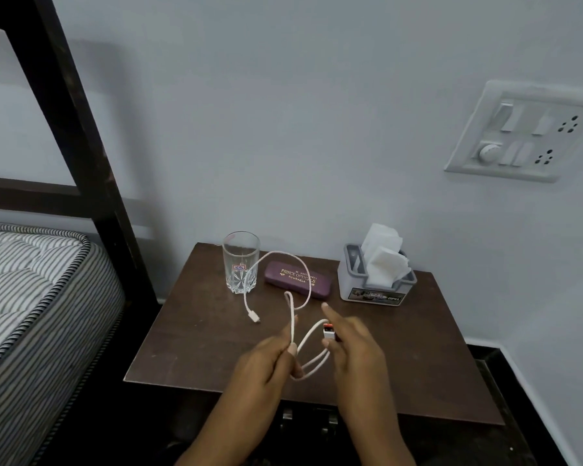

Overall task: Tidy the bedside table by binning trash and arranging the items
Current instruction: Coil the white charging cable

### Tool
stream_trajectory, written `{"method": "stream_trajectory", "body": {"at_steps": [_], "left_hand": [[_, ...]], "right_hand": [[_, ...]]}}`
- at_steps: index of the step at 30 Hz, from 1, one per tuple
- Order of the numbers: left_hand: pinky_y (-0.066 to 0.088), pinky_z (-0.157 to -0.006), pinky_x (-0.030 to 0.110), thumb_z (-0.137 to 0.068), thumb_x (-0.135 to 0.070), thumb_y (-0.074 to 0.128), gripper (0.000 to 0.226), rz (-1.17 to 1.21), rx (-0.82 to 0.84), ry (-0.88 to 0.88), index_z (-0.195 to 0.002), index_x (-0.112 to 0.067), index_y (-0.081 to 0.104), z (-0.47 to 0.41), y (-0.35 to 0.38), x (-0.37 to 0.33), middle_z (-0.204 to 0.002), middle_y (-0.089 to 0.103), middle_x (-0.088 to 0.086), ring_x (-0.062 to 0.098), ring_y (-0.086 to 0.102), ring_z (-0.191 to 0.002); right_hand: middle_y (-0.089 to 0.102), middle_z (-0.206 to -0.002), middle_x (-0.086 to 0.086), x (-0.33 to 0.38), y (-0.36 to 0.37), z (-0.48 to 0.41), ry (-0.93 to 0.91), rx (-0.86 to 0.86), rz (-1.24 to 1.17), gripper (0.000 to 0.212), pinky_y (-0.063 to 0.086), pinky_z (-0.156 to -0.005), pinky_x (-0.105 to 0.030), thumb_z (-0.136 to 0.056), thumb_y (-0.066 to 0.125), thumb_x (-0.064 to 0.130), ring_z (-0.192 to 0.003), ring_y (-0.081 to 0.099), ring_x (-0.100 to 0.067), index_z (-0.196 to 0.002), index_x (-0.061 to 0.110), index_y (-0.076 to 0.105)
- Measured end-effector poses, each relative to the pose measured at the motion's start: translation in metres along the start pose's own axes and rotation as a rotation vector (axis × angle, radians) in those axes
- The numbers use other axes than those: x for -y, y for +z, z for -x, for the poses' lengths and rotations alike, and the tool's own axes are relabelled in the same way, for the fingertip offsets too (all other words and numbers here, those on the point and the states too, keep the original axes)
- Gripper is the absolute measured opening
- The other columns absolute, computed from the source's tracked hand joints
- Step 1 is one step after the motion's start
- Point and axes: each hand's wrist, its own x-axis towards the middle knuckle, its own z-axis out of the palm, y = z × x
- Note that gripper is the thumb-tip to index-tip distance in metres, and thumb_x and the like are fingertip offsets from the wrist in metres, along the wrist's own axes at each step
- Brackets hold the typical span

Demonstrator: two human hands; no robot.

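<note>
While the drinking glass (240,262), the purple spectacle case (297,280) and the tissue holder (374,285) already stand in a row along the back of the bedside table (189,348), the white charging cable (254,317) is the one item not yet put in order. Its small plug lies on the tabletop just in front of the glass, and its slack arcs over the spectacle case. The left hand (266,361) pinches a doubled length of it. The right hand (354,348) grips the USB plug end, forefinger pointing out straight. No loose trash or bin shows, so binning looks finished, as far as I can judge. Coiling the cable and setting it down appears to be what remains.
</note>
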Motion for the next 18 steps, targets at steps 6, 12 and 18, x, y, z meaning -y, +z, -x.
{"method": "stream_trajectory", "body": {"at_steps": [6,12,18], "left_hand": [[0.047,-0.077,0.020,-0.087,-0.054,0.031,0.046,-0.274,-0.002,0.231,-0.131,-0.050,0.039,0.001,-0.002,-0.001,-0.090,0.054,-0.016,-0.001,0.056,-0.086],[0.042,-0.067,0.015,-0.084,-0.055,0.018,0.041,-0.422,-0.033,0.275,-0.123,-0.062,0.029,0.007,-0.010,-0.007,-0.090,0.041,-0.015,-0.001,0.050,-0.083],[0.042,-0.067,0.012,-0.090,-0.041,0.040,0.029,-0.283,-0.177,0.346,-0.113,-0.053,0.055,0.003,-0.009,-0.010,-0.086,0.049,-0.018,-0.001,0.057,-0.078]], "right_hand": [[0.052,-0.091,0.027,0.005,0.000,0.001,-0.105,0.037,0.005,0.083,0.040,-0.077,-0.005,-0.087,0.056,0.002,-0.092,0.055,0.004,-0.130,0.065,0.022],[0.064,-0.091,0.017,0.002,0.002,0.000,-0.015,-0.050,-0.157,0.064,0.043,-0.075,-0.004,-0.078,0.064,-0.007,-0.087,0.062,0.002,-0.104,0.051,0.058],[0.064,-0.090,0.009,0.009,0.000,-0.003,0.057,-0.114,-0.356,0.042,0.049,-0.073,-0.009,-0.076,0.068,-0.005,-0.085,0.063,0.003,-0.095,0.032,0.070]]}}
